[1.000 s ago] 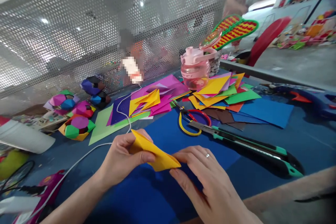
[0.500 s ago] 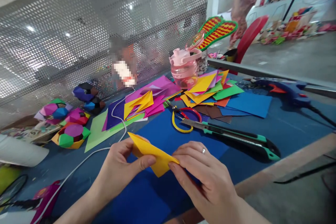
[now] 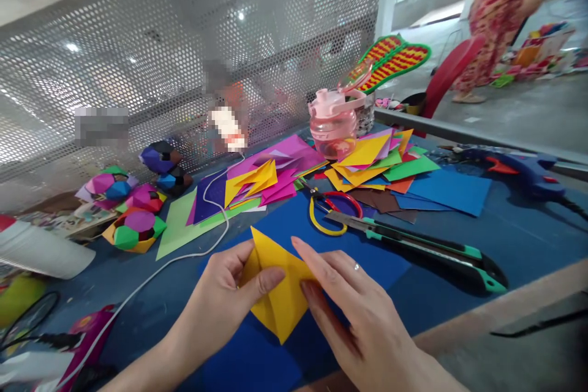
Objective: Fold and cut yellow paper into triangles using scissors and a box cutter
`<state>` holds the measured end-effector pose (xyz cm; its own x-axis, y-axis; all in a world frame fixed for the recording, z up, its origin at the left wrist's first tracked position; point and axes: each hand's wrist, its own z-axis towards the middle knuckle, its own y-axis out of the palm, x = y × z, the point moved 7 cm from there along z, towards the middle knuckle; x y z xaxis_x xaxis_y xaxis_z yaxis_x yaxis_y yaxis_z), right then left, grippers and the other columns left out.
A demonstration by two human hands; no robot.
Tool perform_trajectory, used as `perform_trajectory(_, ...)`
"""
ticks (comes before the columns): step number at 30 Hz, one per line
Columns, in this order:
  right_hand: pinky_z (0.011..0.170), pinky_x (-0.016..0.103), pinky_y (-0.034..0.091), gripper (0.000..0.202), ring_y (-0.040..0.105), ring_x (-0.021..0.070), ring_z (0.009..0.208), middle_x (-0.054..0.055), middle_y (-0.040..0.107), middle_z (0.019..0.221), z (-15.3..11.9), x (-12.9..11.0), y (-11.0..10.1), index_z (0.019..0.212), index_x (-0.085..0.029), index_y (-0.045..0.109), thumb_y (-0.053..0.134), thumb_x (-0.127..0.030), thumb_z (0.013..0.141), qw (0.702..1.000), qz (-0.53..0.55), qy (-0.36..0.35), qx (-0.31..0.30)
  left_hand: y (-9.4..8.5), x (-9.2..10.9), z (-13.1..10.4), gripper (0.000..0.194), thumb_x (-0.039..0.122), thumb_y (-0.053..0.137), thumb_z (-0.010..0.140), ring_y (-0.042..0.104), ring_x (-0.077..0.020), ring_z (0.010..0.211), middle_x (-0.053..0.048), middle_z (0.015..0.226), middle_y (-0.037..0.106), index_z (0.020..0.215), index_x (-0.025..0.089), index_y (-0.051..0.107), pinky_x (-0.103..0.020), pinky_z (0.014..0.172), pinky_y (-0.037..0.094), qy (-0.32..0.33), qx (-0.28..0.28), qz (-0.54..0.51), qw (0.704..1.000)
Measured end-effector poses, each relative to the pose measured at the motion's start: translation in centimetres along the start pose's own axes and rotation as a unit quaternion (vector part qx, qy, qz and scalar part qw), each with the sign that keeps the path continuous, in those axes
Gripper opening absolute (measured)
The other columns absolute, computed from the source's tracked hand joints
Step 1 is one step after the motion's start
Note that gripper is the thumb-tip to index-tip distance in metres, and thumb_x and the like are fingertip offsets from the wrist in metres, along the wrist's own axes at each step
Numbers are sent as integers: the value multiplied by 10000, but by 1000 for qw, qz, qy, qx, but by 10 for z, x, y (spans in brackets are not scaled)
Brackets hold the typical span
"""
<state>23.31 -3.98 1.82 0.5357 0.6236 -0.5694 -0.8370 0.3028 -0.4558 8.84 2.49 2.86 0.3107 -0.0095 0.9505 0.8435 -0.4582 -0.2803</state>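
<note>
A folded piece of yellow paper [image 3: 279, 294] is held between both hands, above a blue sheet [image 3: 239, 355]. My left hand [image 3: 229, 285] grips its left side, thumb flat on the front face and fingers behind. At the right edge, my right hand [image 3: 353, 300] has the paper between its thumb and fingers, the index finger raised along the upper edge. Beyond the hands lie scissors [image 3: 329, 229] with red and yellow handles and a black and green utility knife [image 3: 436, 248].
Coloured paper sheets [image 3: 459, 187] are piled behind, beside a pink bottle [image 3: 333, 125]. Folded paper balls [image 3: 133, 231] sit at left. A white cable [image 3: 172, 262] crosses the table. A blue glue gun [image 3: 528, 171] lies at right. A person [image 3: 493, 18] stands beyond a red chair [image 3: 452, 76].
The yellow paper has been turned and opened, so more of its face shows. My right index finger has lifted off its edge. The person in the background appears nearer.
</note>
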Motion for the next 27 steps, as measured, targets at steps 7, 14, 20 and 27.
perform_trajectory(7,711,301,519,587,575,177,867,85,604,1020,-1,1,10,1526,-196,340,417,-74,956,999,-5,-10,-44,5,-1,-4,321,491,650,875,575,-175,756,-18,790,625,855,172,622,-248,656,469,-4,-14,49,999)
perform_trajectory(14,745,305,526,603,569,177,890,90,587,1025,-4,2,9,1528,-199,338,418,-50,948,999,13,-12,-30,0,0,-3,358,515,556,933,526,-147,699,-3,756,594,826,179,616,-223,625,428,12,-6,67,998)
perform_trajectory(20,757,305,538,611,583,177,899,94,591,1027,-4,4,8,1521,-208,360,407,-35,936,1000,4,-7,-24,-6,0,-1,312,453,543,958,573,-174,742,-21,799,644,925,185,701,-251,690,464,26,-11,58,998)
perform_trajectory(27,757,319,546,615,588,187,899,105,596,1029,-4,3,8,1522,-184,355,416,-50,925,999,-3,-18,-35,-5,-3,-1,281,421,580,952,622,-190,817,-41,926,701,1081,208,711,-273,755,503,10,-17,7,1000)
